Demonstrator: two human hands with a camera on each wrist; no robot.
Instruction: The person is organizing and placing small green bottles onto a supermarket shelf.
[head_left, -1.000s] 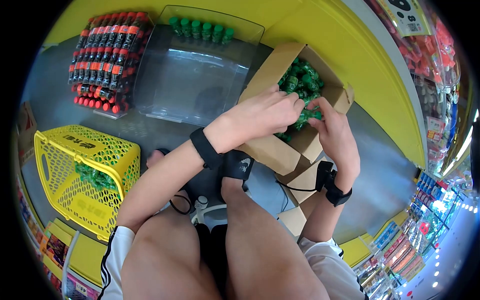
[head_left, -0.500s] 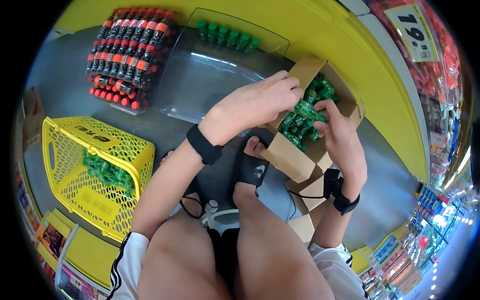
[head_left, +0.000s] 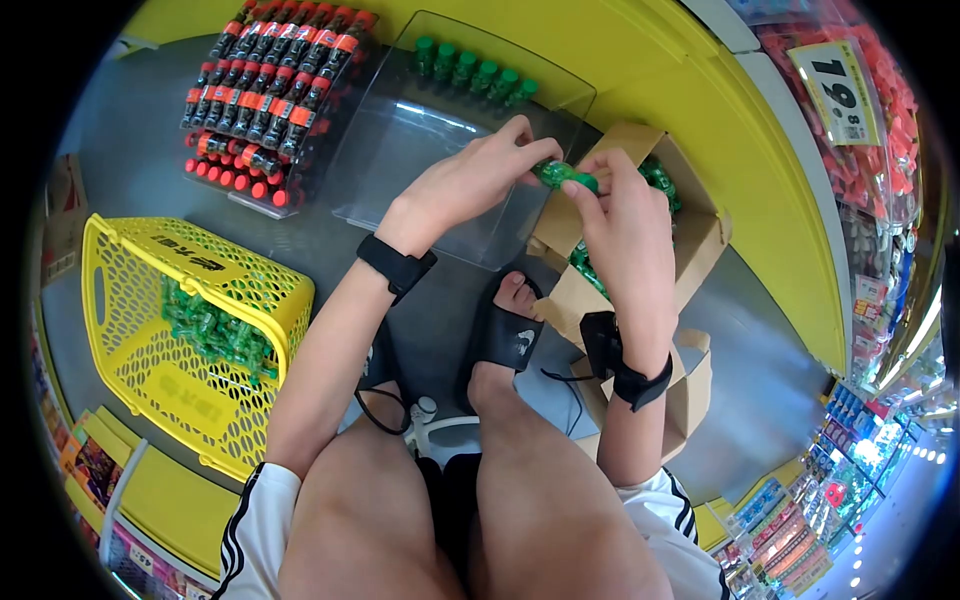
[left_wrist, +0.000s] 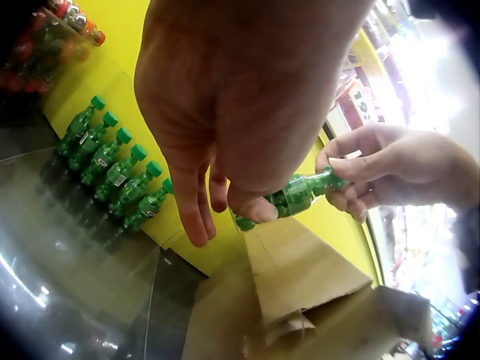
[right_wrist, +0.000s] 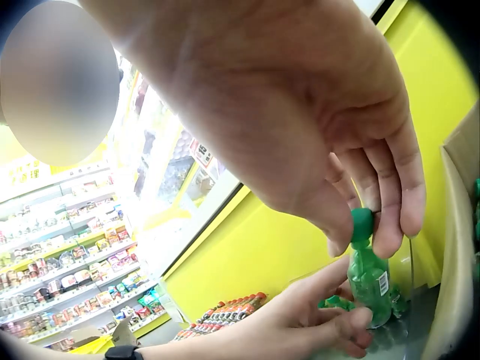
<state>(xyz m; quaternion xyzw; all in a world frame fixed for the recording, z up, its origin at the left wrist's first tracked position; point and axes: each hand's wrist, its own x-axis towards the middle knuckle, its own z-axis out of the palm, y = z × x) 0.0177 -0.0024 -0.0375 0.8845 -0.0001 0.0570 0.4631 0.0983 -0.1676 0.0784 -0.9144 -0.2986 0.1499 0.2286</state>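
Just brought green bottle [head_left: 555, 175] from box [head_left: 700, 248] nearer clear tray [head_left: 400, 190], pinching cap [right_wrist: 363, 226] with right hand [head_left: 632, 225], bottom [right_wrist: 381, 309] with left hand [head_left: 460, 180].

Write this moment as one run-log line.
left hand: holds green bottle near base | right hand: pinches its cap | clear tray: row of bottles along far edge | cardboard box: open, more bottles inside
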